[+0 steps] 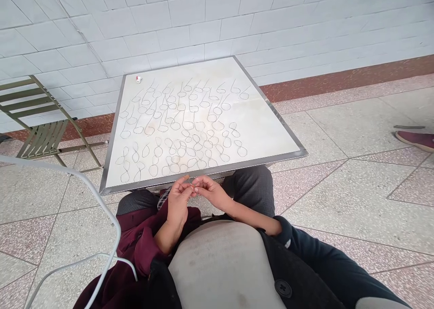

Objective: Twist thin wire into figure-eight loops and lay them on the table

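Note:
Just in front of the table's near edge, my left hand (179,192) and my right hand (209,189) meet, thumbs and fingertips pinched together on a thin wire loop (193,178). Part of the loop rises above the fingertips; the rest is hidden by the fingers. Beyond them on the white table (271,132) lie several thin wire pieces. Those nearer me are bent into figure-eight shapes (158,147); farther back are single loops with a straight tail (221,91).
A small red and white object (139,79) sits at the table's far left corner. To the left stands a folding slatted chair (44,137). A white cable (115,230) crosses the lower left. A tiled wall (186,15) rises behind the table. Someone's shoe (415,139) shows at far right.

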### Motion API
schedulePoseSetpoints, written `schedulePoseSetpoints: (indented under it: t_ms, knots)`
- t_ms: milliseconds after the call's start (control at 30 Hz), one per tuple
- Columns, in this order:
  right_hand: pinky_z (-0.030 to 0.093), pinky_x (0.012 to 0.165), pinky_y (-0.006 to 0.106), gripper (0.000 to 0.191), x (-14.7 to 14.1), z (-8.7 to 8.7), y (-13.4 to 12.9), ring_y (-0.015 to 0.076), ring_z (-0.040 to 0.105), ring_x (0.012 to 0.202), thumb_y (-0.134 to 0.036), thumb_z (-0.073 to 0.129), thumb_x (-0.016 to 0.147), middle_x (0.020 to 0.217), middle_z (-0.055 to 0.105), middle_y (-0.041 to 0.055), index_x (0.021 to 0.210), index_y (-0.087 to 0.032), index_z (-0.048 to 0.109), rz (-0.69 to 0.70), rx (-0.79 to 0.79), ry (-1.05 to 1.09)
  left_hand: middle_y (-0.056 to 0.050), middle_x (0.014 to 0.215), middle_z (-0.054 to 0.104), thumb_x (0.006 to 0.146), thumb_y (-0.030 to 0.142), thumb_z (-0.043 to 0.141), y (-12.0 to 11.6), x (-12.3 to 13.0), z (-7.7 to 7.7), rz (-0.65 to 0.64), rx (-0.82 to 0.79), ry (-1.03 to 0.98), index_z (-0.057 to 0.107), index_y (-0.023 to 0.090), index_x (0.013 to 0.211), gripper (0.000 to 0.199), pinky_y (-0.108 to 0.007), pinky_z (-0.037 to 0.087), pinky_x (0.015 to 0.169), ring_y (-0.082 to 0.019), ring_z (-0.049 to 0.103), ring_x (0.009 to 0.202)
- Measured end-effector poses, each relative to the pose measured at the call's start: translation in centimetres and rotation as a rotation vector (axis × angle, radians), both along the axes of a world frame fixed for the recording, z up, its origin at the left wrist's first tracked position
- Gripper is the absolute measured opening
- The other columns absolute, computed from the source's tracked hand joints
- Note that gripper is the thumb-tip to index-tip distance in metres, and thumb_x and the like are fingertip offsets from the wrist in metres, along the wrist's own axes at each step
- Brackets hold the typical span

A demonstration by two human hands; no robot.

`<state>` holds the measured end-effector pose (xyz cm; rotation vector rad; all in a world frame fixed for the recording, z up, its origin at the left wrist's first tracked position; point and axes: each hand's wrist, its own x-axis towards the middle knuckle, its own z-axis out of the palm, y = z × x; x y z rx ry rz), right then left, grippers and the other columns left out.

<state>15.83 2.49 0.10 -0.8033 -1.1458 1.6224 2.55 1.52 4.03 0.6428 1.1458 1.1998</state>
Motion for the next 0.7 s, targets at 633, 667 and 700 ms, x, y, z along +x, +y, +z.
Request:
schedulePoseSetpoints:
  t_ms: [633,667,700]
  knots:
    - [0.046,0.069,0.028,0.021,0.6,0.9,0.2,0.0111,0.053,0.069,-0.038,0.061,0.084,0.092,0.060,0.0008,0.098,-0.022,0.063,-0.076,-0.040,-0.156,0.002,0.069,0.059,0.066,0.020,0.070,-0.3,0.1,0.0,-0.106,-0.065,0.131,0.059,0.016,0.116,0.052,-0.022,0.047,0.055,-0.013,0.058,0.067]
    - [0.046,0.068,0.028,0.020,0.6,0.9,0.2,0.0114,0.053,0.067,-0.038,0.062,0.084,0.088,0.060,0.0003,0.097,-0.022,0.064,-0.088,-0.031,-0.168,0.003,0.069,0.058,0.066,0.020,0.069,-0.3,0.1,-0.1,-0.116,-0.068,0.137,0.059,0.016,0.116,0.051,-0.022,0.046,0.054,-0.013,0.057,0.066]
    - [0.046,0.067,0.028,0.020,0.7,0.9,0.1,0.0118,0.053,0.067,-0.037,0.062,0.084,0.084,0.060,-0.0002,0.096,-0.022,0.064,-0.099,-0.015,-0.189,0.003,0.069,0.057,0.066,0.020,0.069,-0.3,0.1,-0.2,-0.125,-0.071,0.145,0.059,0.016,0.116,0.050,-0.022,0.046,0.053,-0.013,0.056,0.066]
